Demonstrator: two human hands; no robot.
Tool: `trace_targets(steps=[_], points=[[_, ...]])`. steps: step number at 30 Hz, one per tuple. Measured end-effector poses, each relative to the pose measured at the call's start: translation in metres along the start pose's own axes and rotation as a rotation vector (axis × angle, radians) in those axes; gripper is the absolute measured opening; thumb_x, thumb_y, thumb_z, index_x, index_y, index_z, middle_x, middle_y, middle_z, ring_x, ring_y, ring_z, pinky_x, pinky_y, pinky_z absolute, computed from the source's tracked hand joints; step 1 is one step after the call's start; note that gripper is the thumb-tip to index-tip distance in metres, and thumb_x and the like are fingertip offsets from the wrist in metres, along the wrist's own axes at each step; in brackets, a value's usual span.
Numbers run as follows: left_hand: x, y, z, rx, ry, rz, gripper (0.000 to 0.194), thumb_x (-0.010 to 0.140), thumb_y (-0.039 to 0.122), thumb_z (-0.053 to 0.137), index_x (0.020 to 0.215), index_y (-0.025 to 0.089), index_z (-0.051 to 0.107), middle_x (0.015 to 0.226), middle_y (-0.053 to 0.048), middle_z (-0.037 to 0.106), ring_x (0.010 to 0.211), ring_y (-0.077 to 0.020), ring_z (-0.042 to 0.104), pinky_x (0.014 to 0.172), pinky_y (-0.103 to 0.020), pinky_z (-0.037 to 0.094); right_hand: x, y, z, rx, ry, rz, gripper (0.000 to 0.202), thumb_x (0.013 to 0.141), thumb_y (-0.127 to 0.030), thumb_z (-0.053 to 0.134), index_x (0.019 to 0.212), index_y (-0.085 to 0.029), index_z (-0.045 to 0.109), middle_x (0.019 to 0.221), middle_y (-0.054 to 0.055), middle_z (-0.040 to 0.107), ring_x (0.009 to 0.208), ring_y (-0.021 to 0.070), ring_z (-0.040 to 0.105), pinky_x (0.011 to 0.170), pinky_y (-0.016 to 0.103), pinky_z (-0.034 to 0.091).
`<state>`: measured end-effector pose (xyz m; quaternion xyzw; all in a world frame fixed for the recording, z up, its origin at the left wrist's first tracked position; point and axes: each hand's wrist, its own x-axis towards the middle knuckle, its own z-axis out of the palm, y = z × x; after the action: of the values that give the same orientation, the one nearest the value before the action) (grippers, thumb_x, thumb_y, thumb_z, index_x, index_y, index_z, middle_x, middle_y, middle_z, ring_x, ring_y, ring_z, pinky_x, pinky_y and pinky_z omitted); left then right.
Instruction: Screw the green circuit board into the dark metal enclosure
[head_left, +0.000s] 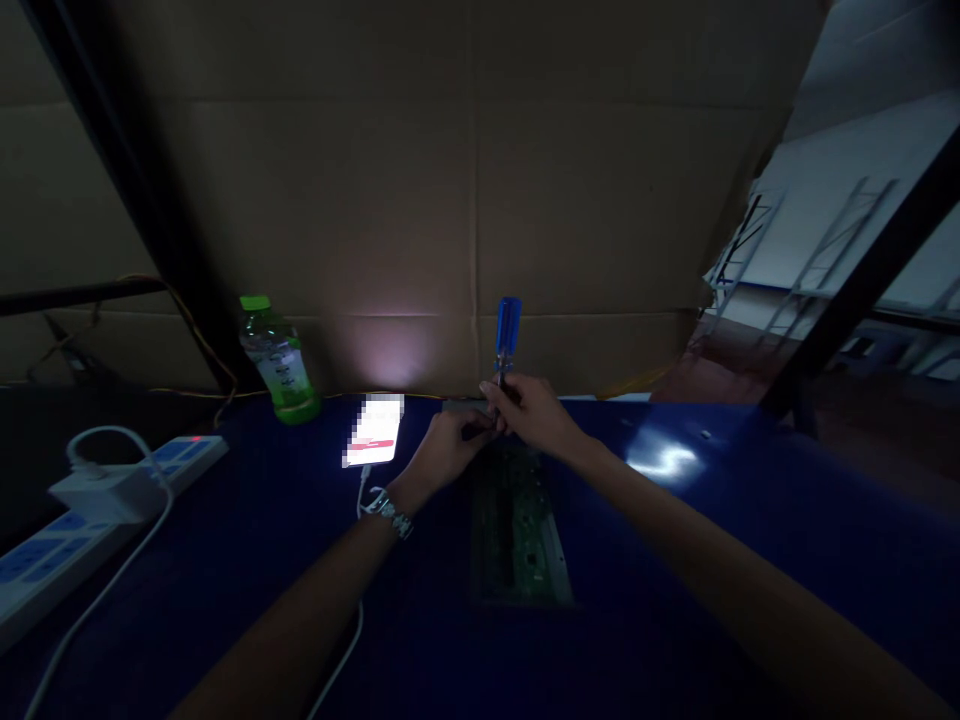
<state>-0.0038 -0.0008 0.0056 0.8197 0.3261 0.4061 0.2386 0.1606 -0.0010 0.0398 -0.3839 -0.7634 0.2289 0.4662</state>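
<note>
My right hand (536, 408) is closed round the shaft of a screwdriver, just under its clear blue handle (508, 328), which points up. Its tip is hidden behind my fingers. Close beside it, my left hand (450, 443) has its fingers drawn together near the lower end of the screwdriver; what they grip, if anything, cannot be made out. Both hands are over the far end of a long green circuit board (525, 530). The board lies on the dark blue table (645, 620), with a pale metal strip along its right edge.
Left of my hands, a lit phone (376, 430) is plugged into a white cable (360, 620). A green-capped bottle (279, 365) stands behind it. At far left lies a power strip (37, 560) with a white charger (112, 492). A cardboard wall (337, 200) closes off the back.
</note>
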Motion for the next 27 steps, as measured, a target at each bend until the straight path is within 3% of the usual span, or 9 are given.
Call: trace_targets(steps=[4, 6, 12, 18, 23, 27], points=[[-0.001, 0.002, -0.002, 0.049, -0.032, -0.027, 0.015, 0.085, 0.021, 0.058, 0.087, 0.016, 0.072, 0.085, -0.004, 0.073, 0.077, -0.0179, 0.065, 0.072, -0.029, 0.046, 0.001, -0.005, -0.017, 0.12, -0.152, 0.047, 0.021, 0.088, -0.036, 0.056, 0.095, -0.019, 0.066, 0.084, 0.005, 0.069, 0.062, 0.0134, 0.064, 0.044, 0.022, 0.05], [-0.001, 0.003, -0.003, 0.049, -0.05, -0.046, 0.015, 0.085, 0.023, 0.059, 0.085, 0.016, 0.072, 0.082, -0.003, 0.072, 0.074, -0.0175, 0.064, 0.071, -0.029, 0.046, 0.002, -0.006, -0.022, 0.141, -0.175, 0.056, 0.022, 0.088, -0.036, 0.056, 0.094, -0.018, 0.068, 0.086, 0.006, 0.07, 0.063, 0.013, 0.064, 0.044, 0.021, 0.05], [0.01, 0.0, -0.01, -0.188, -0.026, -0.109, 0.022, 0.079, 0.032, 0.069, 0.094, 0.016, 0.07, 0.097, -0.007, 0.072, 0.086, -0.0184, 0.066, 0.079, -0.031, 0.05, 0.006, 0.004, -0.018, 0.085, -0.061, 0.077, 0.024, 0.083, -0.039, 0.063, 0.075, -0.017, 0.068, 0.055, -0.001, 0.06, 0.043, 0.0093, 0.053, 0.038, 0.019, 0.039], [0.022, -0.008, -0.009, -0.183, -0.099, -0.101, 0.022, 0.073, 0.037, 0.074, 0.078, 0.015, 0.069, 0.076, -0.003, 0.07, 0.072, -0.016, 0.064, 0.068, -0.028, 0.048, 0.006, 0.009, -0.008, 0.05, 0.073, 0.032, 0.031, 0.079, -0.041, 0.067, 0.061, -0.02, 0.054, 0.053, -0.003, 0.055, 0.044, 0.0107, 0.052, 0.042, 0.023, 0.039], [0.016, -0.008, 0.004, -0.218, 0.049, -0.086, 0.02, 0.075, 0.031, 0.072, 0.067, 0.014, 0.067, 0.068, -0.002, 0.068, 0.066, -0.015, 0.061, 0.065, -0.026, 0.046, 0.005, 0.01, 0.0, -0.008, 0.201, 0.031, 0.033, 0.079, -0.041, 0.068, 0.061, -0.021, 0.048, 0.052, -0.003, 0.051, 0.047, 0.0121, 0.051, 0.042, 0.023, 0.039], [0.01, -0.001, 0.002, -0.167, 0.033, -0.065, 0.014, 0.082, 0.027, 0.064, 0.078, 0.015, 0.072, 0.079, -0.004, 0.072, 0.073, -0.0167, 0.064, 0.069, -0.027, 0.046, 0.002, 0.002, -0.005, 0.093, 0.007, 0.063, 0.022, 0.082, -0.04, 0.064, 0.075, -0.019, 0.059, 0.061, -0.001, 0.061, 0.05, 0.0126, 0.057, 0.042, 0.023, 0.042]])
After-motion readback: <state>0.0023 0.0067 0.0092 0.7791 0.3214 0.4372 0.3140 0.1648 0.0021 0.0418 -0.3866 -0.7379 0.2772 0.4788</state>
